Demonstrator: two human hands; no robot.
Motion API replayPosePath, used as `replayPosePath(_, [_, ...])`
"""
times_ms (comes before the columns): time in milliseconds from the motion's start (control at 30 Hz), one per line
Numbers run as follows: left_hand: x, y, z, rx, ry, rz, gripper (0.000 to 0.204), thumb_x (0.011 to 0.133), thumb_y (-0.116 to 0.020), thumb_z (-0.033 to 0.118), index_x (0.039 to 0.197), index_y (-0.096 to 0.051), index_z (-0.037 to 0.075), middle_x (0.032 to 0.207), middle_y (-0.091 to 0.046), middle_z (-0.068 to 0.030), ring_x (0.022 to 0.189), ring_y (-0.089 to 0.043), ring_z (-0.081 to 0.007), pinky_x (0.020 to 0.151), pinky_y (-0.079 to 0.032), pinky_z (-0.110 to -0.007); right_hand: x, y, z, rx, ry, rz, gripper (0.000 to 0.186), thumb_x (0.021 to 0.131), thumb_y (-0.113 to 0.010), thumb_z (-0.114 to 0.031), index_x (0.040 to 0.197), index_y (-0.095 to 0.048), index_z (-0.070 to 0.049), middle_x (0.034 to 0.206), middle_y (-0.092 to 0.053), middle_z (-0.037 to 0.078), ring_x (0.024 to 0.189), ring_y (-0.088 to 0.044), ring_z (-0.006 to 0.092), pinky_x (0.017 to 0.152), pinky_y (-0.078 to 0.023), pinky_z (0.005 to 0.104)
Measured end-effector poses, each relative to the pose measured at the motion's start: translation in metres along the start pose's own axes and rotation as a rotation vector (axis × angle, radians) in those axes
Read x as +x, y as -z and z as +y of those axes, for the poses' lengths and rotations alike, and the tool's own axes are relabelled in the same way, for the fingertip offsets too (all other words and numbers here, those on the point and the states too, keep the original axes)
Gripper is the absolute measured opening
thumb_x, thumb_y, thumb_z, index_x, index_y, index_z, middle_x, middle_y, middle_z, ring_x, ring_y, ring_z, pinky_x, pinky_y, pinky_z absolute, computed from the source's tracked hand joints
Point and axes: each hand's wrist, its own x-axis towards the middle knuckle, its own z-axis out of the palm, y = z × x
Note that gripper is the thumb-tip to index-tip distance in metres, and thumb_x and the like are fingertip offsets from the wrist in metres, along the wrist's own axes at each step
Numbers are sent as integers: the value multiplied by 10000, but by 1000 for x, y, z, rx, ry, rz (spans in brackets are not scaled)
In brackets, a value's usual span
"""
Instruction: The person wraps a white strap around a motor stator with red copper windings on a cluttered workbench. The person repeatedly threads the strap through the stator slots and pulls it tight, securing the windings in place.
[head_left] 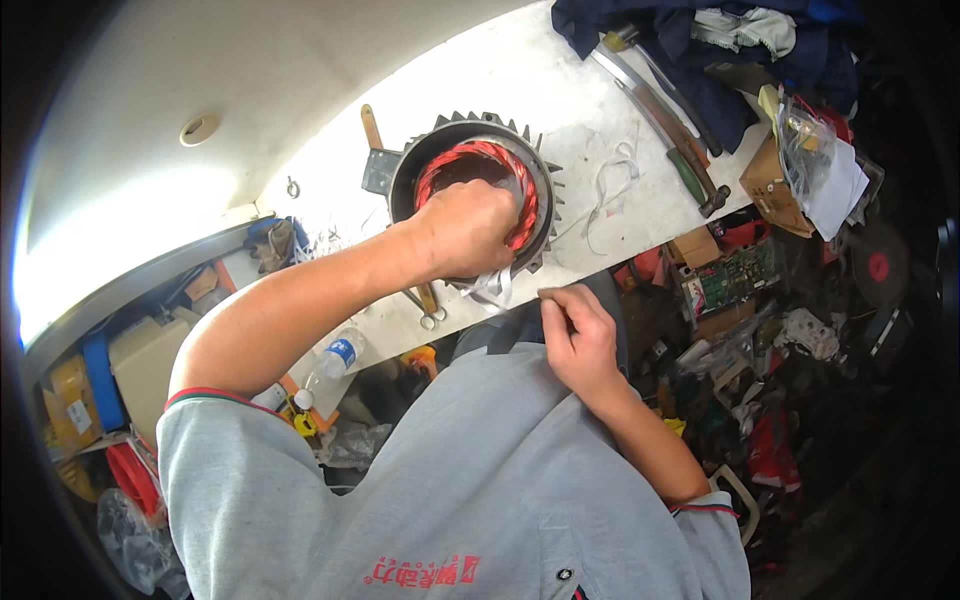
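Note:
A motor stator [546, 215] with a finned grey housing stands on the white bench, its opening facing up. Red-wrapped winding [478, 150] rings the inside. My left hand [468, 225] reaches over the near rim into the bore, fingers curled down and mostly hidden, so what they grip cannot be seen. White tape [492, 287] hangs over the housing's near side, just below that hand. My right hand [582, 335] is beside the bench's front edge, near my lap. Its fingers are bent inward, and whatever may be in them is hidden.
Scissors [430, 314] lie by the stator's near side. Loose white tape [605, 190] lies to its right. Farther right are a hammer [712, 200] and a cardboard box [775, 185]. A plastic bottle [340, 355] is at the near left. Clutter with a circuit board [735, 275] lies below the bench.

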Motion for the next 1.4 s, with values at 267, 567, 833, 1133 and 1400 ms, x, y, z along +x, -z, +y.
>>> replayPosePath(267, [2, -3, -2, 68, -16, -25, 199, 717, -714, 171, 764, -710, -22, 743, -682, -229, 755, -692, -390, 721, -569, -448, 11, -37, 13, -219, 254, -86, 149, 771, -767, -150, 823, -667, -52, 665, -585, 84, 590, -612, 288, 521, -491, 385])
replayPosePath(567, [-3, 2, 1, 27, -26, -38, 199, 732, -714, 180, 771, -712, -15, 757, -687, -225, 778, -694, -381, 744, -562, -440, 32, 24, -14, 1079, -716, -333, 128, 905, -672, -151, 822, -669, -53, 671, -603, 5, 500, -410, 38, 473, -305, 199])
replayPosePath(833, [-10, -9, 1, 81, -7, 15, 176, 745, -704, 162, 754, -698, -13, 745, -678, -221, 766, -683, -393, 737, -554, -460, 140, 192, -47, 1751, -168, 147, 197, 937, -584, -101, 750, -544, -55, 603, -454, -29, 485, -424, 90, 490, -348, 257])
replayPosePath(1133, [-7, -15, 2, 128, -21, 87, 162, 741, -693, 168, 709, -678, 10, 720, -663, -201, 766, -675, -380, 733, -547, -468, 165, 214, -59, 1168, -72, -239, 206, 973, -586, -171, 1038, -636, 18, 1209, -599, 211, 943, -603, 178, 839, -498, 337])
replayPosePath(1400, [-15, -24, 0, 62, 60, 148, 154, 753, -700, 167, 754, -685, 14, 782, -673, -177, 818, -672, -367, 750, -541, -468, 168, 186, -60, -603, 391, -742, 127, 833, -721, -116, 869, -707, 5, 831, -673, 156, 795, -679, 278, 694, -528, 380])
